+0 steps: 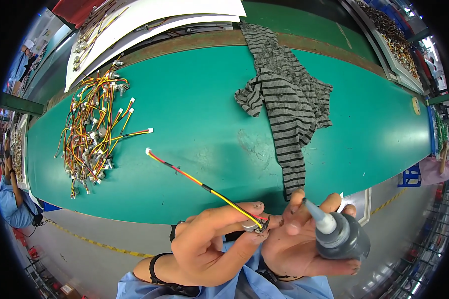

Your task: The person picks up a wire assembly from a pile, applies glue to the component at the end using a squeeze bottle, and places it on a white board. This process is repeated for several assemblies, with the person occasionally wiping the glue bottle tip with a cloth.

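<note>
1. the left hand (pixel 209 244) pinches a small metal part (pixel 252 226) with a red-yellow-black wire lead (pixel 194 178) rising from it.
2. the right hand (pixel 299 239) grips a dark squeeze bottle (pixel 341 236), nozzle pointing at the part.
3. a pile of wire leads (pixel 92 129) and a striped grey cloth (pixel 289 99) lie on the green table (pixel 194 99).

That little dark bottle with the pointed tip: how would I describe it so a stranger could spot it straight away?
Start at the long green table and come down to its near edge, where the person's two hands meet. The right hand holds the bottle: a small, round, dark grey squeeze bottle with a pale pointed nozzle aimed at the wire end pinched in the left hand. Nothing else nearby is a bottle.
</note>
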Action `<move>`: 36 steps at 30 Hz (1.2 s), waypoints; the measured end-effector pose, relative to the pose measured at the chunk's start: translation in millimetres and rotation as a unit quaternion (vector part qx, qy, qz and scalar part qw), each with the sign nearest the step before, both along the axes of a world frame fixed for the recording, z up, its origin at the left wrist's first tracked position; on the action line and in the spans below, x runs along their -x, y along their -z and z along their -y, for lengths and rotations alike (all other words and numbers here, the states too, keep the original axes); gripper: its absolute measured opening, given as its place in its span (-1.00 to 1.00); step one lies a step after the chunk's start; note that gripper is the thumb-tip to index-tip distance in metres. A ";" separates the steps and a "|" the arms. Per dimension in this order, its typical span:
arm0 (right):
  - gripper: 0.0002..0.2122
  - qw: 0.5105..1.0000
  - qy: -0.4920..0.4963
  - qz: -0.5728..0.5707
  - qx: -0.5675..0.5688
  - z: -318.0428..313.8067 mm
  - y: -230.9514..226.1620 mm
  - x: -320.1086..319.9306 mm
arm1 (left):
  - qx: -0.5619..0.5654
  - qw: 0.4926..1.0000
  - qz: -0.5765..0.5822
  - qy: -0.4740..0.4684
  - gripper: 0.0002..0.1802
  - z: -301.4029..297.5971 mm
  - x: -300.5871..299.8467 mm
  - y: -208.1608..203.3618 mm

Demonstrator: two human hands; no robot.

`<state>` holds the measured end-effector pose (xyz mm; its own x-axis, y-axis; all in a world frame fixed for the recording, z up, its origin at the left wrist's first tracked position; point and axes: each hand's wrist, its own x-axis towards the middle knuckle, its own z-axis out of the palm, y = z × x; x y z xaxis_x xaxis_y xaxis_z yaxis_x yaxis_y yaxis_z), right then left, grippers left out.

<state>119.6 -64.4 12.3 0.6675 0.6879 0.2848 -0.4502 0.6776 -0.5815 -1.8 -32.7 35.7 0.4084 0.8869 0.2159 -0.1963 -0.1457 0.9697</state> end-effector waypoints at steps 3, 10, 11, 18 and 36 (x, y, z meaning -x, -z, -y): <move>-0.25 0.997 -0.028 0.050 -0.046 -3.5 1.4 6.7 | 0.006 0.997 0.022 -0.073 -0.69 3.8 -4.9 0.5; -0.23 0.995 0.037 0.088 -0.043 -3.9 2.5 15.6 | -0.044 0.996 -0.004 -0.081 -0.67 4.5 -5.9 10.0; -0.23 0.995 0.037 0.088 -0.044 -4.6 3.2 15.5 | -0.051 0.995 -0.012 -0.083 -0.66 4.2 -5.8 10.0; -0.23 0.992 0.048 0.087 -0.073 -9.2 2.9 14.9 | -0.052 0.995 -0.015 -0.080 -0.67 4.6 -7.2 7.2; -0.26 0.991 0.047 0.090 -0.082 -6.4 -0.5 8.2 | -0.010 0.998 -0.014 -0.066 -0.70 5.8 -6.8 8.5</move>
